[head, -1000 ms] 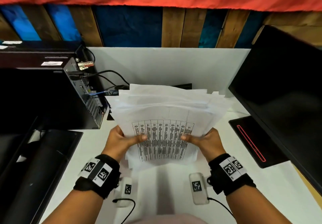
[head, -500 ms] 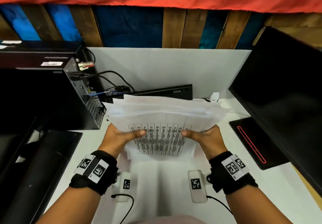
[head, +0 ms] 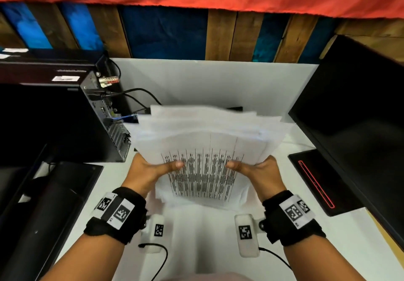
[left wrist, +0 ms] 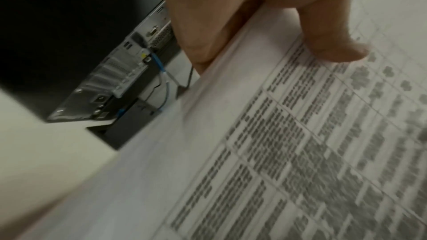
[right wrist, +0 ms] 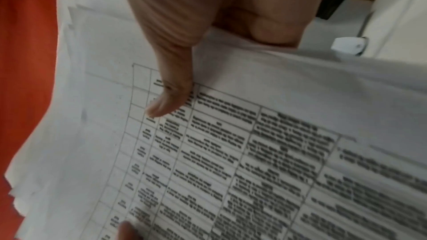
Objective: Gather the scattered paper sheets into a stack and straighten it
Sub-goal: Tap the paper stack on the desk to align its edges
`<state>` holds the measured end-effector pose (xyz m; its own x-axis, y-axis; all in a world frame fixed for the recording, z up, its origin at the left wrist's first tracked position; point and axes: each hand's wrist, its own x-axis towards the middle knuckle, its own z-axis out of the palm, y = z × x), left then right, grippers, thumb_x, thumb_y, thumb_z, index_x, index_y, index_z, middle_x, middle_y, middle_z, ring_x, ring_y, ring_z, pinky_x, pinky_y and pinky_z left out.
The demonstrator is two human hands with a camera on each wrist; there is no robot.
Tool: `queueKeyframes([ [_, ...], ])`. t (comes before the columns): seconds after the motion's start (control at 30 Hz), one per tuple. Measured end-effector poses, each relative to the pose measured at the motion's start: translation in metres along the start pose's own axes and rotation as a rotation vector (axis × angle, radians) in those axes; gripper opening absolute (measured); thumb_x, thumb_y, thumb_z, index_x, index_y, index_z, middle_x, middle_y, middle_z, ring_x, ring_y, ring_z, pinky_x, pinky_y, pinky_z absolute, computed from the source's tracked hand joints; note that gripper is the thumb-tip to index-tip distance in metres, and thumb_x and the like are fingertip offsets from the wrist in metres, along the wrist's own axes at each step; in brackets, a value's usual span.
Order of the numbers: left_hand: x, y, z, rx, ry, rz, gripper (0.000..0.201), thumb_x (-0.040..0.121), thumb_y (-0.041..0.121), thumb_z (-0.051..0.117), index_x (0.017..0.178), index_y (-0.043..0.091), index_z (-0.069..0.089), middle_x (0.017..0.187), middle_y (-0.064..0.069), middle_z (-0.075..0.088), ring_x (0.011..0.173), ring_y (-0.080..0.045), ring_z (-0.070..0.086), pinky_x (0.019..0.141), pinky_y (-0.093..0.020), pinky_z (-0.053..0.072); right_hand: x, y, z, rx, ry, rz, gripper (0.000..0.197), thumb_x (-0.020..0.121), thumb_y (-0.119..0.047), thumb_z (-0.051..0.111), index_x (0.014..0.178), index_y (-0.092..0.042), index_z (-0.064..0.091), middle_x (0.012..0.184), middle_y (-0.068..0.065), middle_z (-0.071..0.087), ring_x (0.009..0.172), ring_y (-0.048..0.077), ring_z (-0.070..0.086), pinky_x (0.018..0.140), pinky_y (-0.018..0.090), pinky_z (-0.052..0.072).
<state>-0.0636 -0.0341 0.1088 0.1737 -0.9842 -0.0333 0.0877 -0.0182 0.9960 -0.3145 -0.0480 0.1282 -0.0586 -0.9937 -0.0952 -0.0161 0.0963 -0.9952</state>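
Observation:
A loose stack of white paper sheets [head: 205, 140] stands tilted on its lower edge above the white desk [head: 207, 237], its top sheet printed with a table. My left hand [head: 150, 171] grips the stack's left side, thumb on the printed face and fingers behind. My right hand [head: 255, 170] grips the right side the same way. The sheets' far edges are fanned and uneven. In the left wrist view the thumb [left wrist: 332, 43] presses the printed sheet [left wrist: 300, 152]. The right wrist view has my thumb [right wrist: 171, 87] on the paper stack [right wrist: 231, 161].
A black computer tower [head: 65, 123] with cables stands to the left, close to the sheets. A large dark monitor [head: 354, 114] and its black base [head: 319, 180] fill the right. A white partition [head: 207, 81] closes the back.
The stack dropped toward the desk half a second ago and has now come back up, with both hands keeping their grip on its sides.

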Motion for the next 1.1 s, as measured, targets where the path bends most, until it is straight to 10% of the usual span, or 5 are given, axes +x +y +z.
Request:
queueKeyframes([
  [0.1, -0.005, -0.023, -0.002, 0.087, -0.027, -0.155, 0.035, 0.057, 0.008, 0.09, 0.08, -0.001, 0.065, 0.073, -0.008, 0.075, 0.072, -0.015, 0.074, 0.079, -0.027, 0.055, -0.005, 0.021, 0.0, -0.071, 0.008, 0.13, 0.05, 0.051, -0.013, 0.091, 0.049, -0.013, 0.041, 0.032, -0.007, 0.044, 0.029, 0.001, 0.043, 0.042, 0.018, 0.042],
  [0.33, -0.005, -0.008, 0.01, -0.008, 0.097, -0.052, 0.052, 0.06, 0.011, 0.087, 0.107, 0.009, 0.064, 0.098, 0.002, 0.076, 0.095, -0.013, 0.071, 0.09, -0.033, 0.053, 0.013, 0.03, 0.008, -0.027, 0.1, 0.088, 0.093, 0.033, -0.045, 0.097, 0.109, -0.004, 0.061, 0.101, 0.011, 0.072, 0.097, 0.025, 0.069, 0.09, 0.043, 0.055],
  [0.47, 0.006, -0.002, -0.001, 0.008, 0.075, 0.008, 0.077, 0.039, 0.037, 0.096, 0.105, 0.011, 0.067, 0.104, -0.005, 0.074, 0.102, -0.023, 0.069, 0.094, -0.042, 0.051, 0.009, 0.007, 0.002, -0.04, 0.076, -0.013, 0.064, 0.042, -0.032, 0.096, 0.071, 0.009, 0.057, 0.064, 0.008, 0.066, 0.058, 0.015, 0.065, 0.071, 0.028, 0.057],
  [0.73, 0.001, -0.025, 0.0, 0.021, 0.007, -0.123, 0.076, 0.029, 0.038, 0.097, 0.089, 0.004, 0.067, 0.096, -0.011, 0.074, 0.094, -0.025, 0.071, 0.093, -0.045, 0.052, -0.015, -0.004, 0.012, -0.105, 0.29, -0.546, 0.114, 0.06, -0.004, 0.088, 0.141, -0.048, 0.021, 0.144, 0.008, 0.034, 0.135, 0.017, 0.039, 0.109, 0.04, 0.04],
  [1.1, -0.003, -0.007, 0.006, -0.048, -0.06, -0.079, 0.058, 0.046, 0.011, 0.092, 0.098, 0.016, 0.068, 0.1, -0.005, 0.076, 0.096, -0.018, 0.072, 0.094, -0.039, 0.051, -0.019, -0.018, 0.013, -0.587, 0.29, -0.845, 0.055, 0.077, -0.018, 0.08, 0.126, -0.028, 0.058, 0.149, 0.008, 0.016, 0.138, 0.021, 0.031, 0.108, 0.012, 0.03],
])
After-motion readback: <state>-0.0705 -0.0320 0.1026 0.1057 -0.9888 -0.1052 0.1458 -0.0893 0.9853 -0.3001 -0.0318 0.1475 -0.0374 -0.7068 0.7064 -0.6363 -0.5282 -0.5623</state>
